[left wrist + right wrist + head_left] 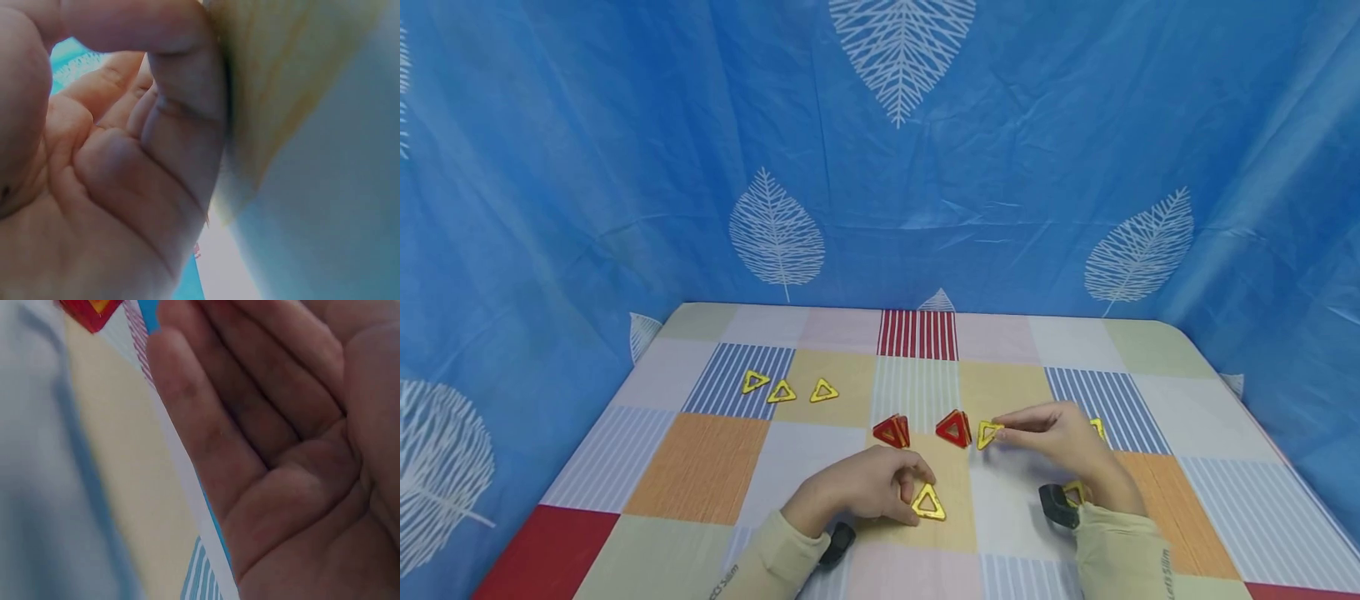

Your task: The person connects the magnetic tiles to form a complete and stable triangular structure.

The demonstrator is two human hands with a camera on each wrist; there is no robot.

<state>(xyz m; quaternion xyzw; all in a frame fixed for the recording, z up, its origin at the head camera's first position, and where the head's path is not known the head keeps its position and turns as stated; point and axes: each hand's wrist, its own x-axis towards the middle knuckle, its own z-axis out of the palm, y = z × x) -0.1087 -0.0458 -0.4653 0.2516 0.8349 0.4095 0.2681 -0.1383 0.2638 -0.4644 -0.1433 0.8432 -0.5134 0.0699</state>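
My left hand (872,483) is low at the middle of the table, its thumb and index finger curled at a yellow open-centred triangle tile (929,503), which they appear to pinch at its left edge. In the left wrist view the curled fingers of the left hand (137,144) fill much of the picture, and no tile shows. With thumb and index finger, my right hand (1060,437) pinches another yellow triangle tile (982,437). That one is just right of a red triangle piece (952,427); a second red piece (889,432) stands further left. Both red pieces look made of several triangles.
Three yellow triangle tiles (782,392) lie at the back left. On the right, one yellow tile (1098,427) is partly behind the right hand, and another (1072,492) shows by the black wrist camera (1057,506). A blue leaf-print curtain (925,208) hangs behind the patchwork tablecloth (700,467).
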